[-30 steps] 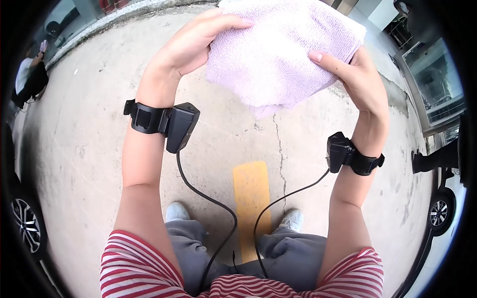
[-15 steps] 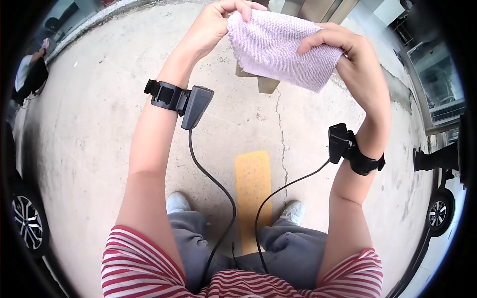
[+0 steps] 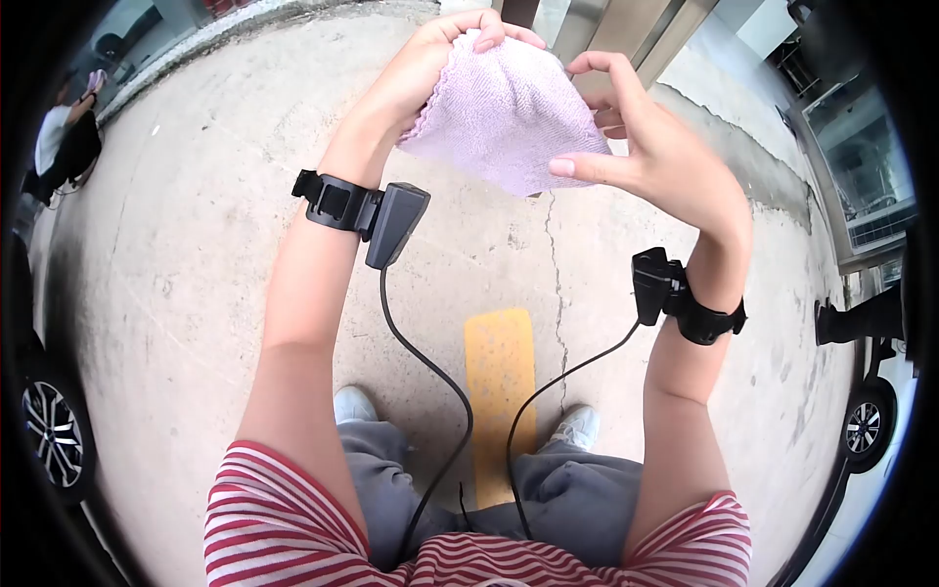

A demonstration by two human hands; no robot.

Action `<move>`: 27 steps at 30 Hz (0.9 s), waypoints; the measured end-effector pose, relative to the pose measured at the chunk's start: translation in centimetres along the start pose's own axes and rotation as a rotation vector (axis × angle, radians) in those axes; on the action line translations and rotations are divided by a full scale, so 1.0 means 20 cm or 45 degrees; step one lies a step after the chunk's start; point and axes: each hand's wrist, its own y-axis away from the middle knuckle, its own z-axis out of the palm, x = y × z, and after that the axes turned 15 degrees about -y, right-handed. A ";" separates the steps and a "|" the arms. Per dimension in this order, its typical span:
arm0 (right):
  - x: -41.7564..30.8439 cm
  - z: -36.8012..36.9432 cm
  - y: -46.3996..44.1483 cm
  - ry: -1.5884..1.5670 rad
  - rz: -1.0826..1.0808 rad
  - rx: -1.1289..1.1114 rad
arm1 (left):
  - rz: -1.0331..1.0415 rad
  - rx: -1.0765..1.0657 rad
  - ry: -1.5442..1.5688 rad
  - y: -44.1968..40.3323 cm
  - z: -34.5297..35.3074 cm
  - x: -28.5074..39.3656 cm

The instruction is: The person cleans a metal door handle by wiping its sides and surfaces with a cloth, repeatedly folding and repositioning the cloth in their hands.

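A pale lilac cloth (image 3: 509, 112) with a scalloped edge hangs in front of me, high in the view. My left hand (image 3: 445, 54) pinches it by its upper left part, fingers closed over the top. At the cloth's right side is my right hand (image 3: 650, 147), its fingers spread and the thumb lying over the lower right of the fabric. Its other fingertips are beside the right edge; whether they touch the cloth I cannot tell.
Behind the cloth stands a metal post (image 3: 636, 39). A yellow stripe (image 3: 500, 391) runs along the concrete ground between my shoes. Cables hang from both wrist devices. Car wheels (image 3: 54, 430) show at both sides, and a person (image 3: 64, 142) crouches at far left.
My right hand has loosened its grip and spread its fingers. The cloth has shifted left and lower, its right side drooping. My left hand still holds it.
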 end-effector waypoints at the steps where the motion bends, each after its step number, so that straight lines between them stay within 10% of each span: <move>1: 0.00 0.01 -0.02 0.090 0.118 -0.004 | -0.096 -0.050 0.233 -0.02 0.02 0.01; 5: 0.06 -0.04 -0.05 0.073 0.217 -0.055 | 0.066 -0.134 -0.020 0.00 0.07 -0.01; 11: 0.00 -0.17 0.02 0.343 0.369 0.147 | -0.230 -0.212 0.640 -0.01 0.10 -0.03; 14: 0.07 -0.20 0.03 0.319 0.444 0.124 | 0.041 -0.095 -0.623 0.00 0.21 -0.04; 17: 0.16 -0.22 0.04 0.291 0.498 0.146 | 0.003 -0.225 -0.704 -0.04 0.24 -0.01; 27: 0.38 -0.06 -0.05 0.808 0.210 0.888 | 0.265 0.764 -0.929 -0.11 0.30 -0.28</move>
